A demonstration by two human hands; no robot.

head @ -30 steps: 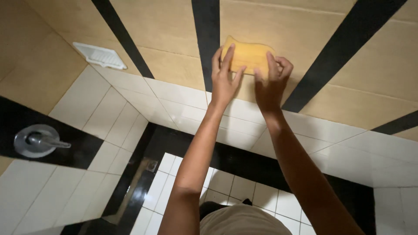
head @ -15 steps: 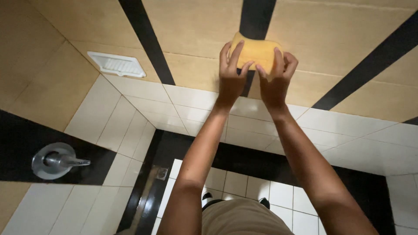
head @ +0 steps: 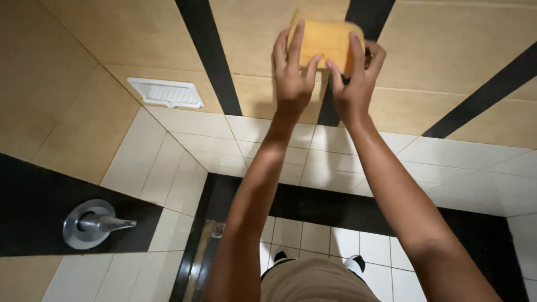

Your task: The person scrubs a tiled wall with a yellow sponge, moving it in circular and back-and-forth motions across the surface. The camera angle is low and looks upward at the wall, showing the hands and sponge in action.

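Pressing a yellow rectangular foam sponge (head: 326, 40) flat against the tan tiled wall (head: 112, 50), high up near the top edge of the view, between two black vertical stripes (head: 204, 56). Left hand (head: 293, 70) lying on the sponge's left half — fingers spread and extended upward, palm below the lower edge. Right hand (head: 358, 78) covering the right half, fingers curling over the right edge, thumb angling inward toward the left thumb; neither pinching, both bearing flat on it. Sponge lying straight ahead and above both hands, long axis running left to right across the wall — both hands about equally near, touching it. Lower left on the wall, well apart, a white slotted rectangular vent cover (head: 166, 92); further down, a round chrome tap fitting (head: 92, 223) on a black band. Below, white floor tiles (head: 313, 235) and black-and-white shoes (head: 355, 262).
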